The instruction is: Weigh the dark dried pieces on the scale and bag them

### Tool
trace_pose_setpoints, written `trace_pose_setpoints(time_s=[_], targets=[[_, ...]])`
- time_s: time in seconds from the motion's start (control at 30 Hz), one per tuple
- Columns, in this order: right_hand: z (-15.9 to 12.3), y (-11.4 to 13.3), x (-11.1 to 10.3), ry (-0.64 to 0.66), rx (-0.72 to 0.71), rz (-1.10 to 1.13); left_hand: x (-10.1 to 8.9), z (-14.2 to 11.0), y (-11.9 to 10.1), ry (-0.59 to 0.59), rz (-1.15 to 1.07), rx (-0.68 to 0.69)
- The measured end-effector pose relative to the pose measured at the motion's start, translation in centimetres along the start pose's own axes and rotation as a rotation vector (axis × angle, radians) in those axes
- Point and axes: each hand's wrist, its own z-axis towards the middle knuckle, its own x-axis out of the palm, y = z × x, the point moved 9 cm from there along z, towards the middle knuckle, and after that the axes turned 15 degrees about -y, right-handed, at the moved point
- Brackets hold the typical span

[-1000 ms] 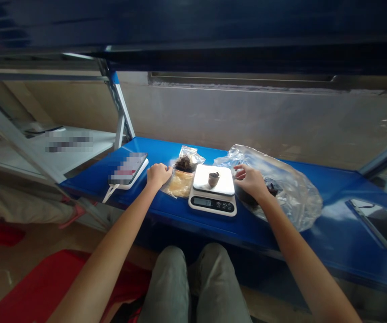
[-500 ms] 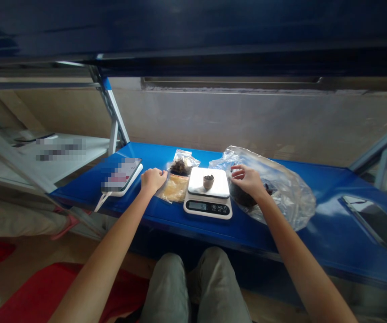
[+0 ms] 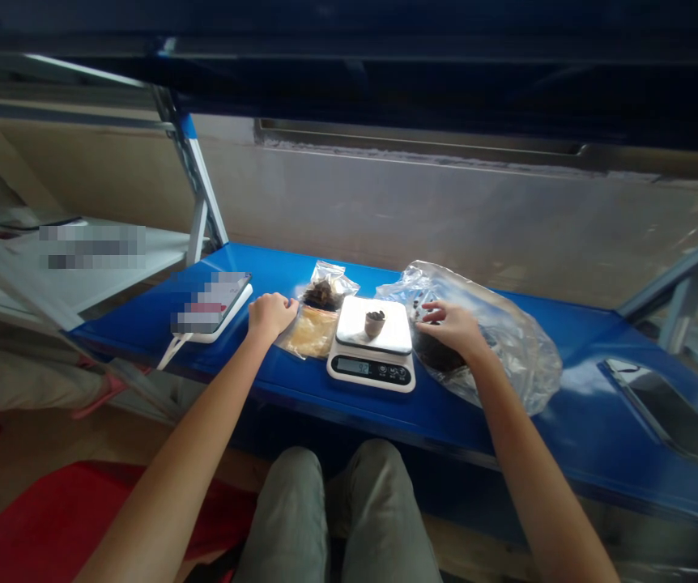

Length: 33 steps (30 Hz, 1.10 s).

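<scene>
Compared with the earlier frame, our right hand (image 3: 457,328) has drifted slightly outward from the scale (image 3: 406,384), over the near side of the large clear bag (image 3: 522,348); the view itself has shifted too. Its fingers are curved and a little apart, and we can make out no piece between the tips. Our left hand (image 3: 271,314) is curled in just beside the yellowish packet (image 3: 309,334); whether it grips anything we cannot tell. On the scale's plate (image 3: 350,328) the small cup (image 3: 374,328) stands upright, heaped with dark pieces (image 3: 375,315); the display is lit, its digits too small for us to read surely. To work well, we judge, we should keep fingers and loose film off the plate, pinch only small pieces, lay them gently on the heap so none spill, and let the reading settle.
</scene>
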Motion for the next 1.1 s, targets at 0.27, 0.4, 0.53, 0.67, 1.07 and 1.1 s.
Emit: trace_pose_setpoints(time_s=[0.27,0.4,0.53,0.67,1.07,1.1], targets=[[-0.2,0.7,-0.1,-0.012,-0.064,-0.039,0.2,-0.1,-0.1,0.026,-0.002,-0.011],[0.0,0.4,0.1,-0.022,-0.072,0.005,0.1,-0.2,-0.2,0.038,0.001,-0.009],[0.2,0.1,0.2,-0.024,-0.076,0.064,-0.2,-0.3,-0.3,0.035,0.000,-0.007],[0.4,-0.6,0.4,0.019,-0.020,0.127,-0.3,-0.3,-0.4,0.029,-0.015,0.000],[0.2,1.1,0.6,0.091,-0.061,0.360,-0.4,-0.3,-0.3,0.033,-0.017,-0.006],[0.2,1.1,0.9,0.102,-0.063,0.362,-0.4,-0.2,-0.3,0.029,-0.016,-0.007]])
